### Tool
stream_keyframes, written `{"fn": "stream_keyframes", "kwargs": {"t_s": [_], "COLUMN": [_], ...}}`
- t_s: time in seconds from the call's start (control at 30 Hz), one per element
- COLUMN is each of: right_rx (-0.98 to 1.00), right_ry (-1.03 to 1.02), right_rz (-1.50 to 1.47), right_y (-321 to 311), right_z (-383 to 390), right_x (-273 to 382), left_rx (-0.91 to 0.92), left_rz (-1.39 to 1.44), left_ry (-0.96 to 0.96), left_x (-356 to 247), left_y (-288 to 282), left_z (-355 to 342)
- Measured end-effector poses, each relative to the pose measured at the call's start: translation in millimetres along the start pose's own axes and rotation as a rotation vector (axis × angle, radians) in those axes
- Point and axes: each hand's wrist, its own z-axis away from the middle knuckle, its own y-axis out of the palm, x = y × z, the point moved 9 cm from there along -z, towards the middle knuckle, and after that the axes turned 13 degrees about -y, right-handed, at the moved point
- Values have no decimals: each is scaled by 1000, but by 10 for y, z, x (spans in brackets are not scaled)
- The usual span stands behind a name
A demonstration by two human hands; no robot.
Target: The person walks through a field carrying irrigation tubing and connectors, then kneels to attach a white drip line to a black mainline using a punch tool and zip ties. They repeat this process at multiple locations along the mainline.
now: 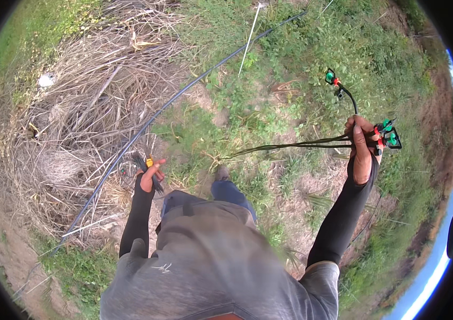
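My right hand [361, 149], raised at the right, is closed around several thin black tubes [301, 144] with small green-and-red sprinkler heads in black frames. Two heads [388, 134] sit just beside my fingers; another [331, 77] sticks up on a curved tube above them. The long tubes stretch left from my grip, low over the plants. At lower left, my left hand [151, 176] grips a dark bundle of slim pieces [141, 163] together with a small yellow object [149, 162] whose kind I cannot make out. A small green-and-red item [123, 172] shows just left of it.
A long black hose [178, 90] runs diagonally across the ground. Dry straw and stalks [93, 85] lie heaped at the left, with a white scrap [46, 80]. Green weeds [269, 64] cover much of the centre and right. A thin white stick [249, 40] lies near the top.
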Motion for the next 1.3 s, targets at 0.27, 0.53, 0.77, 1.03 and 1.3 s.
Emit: {"fn": "stream_keyframes", "kwargs": {"t_s": [0.27, 0.53, 0.77, 1.03, 1.3], "right_rx": [79, 215, 224, 263, 334], "right_ry": [-160, -290, -101, 150, 435], "right_rz": [252, 197, 218, 4, -151], "right_y": [-477, -626, -221, 741, 1839], "right_z": [-1910, -3679, -4627, -5166, -5118], "right_x": [-8, -486, -2104, -5030, -6826], "left_rx": [-44, 7, 25, -51, -98], "left_rz": [-93, -73, -42, 23, 28], "left_ry": [46, 69, 15, -83, -109], "left_x": [-635, -1229, -1594, -2467, -2913], "left_y": [1135, 2035, 2532, 2994, 3059], "left_z": [-544, -1709, -3425, -4952, -5378]}}
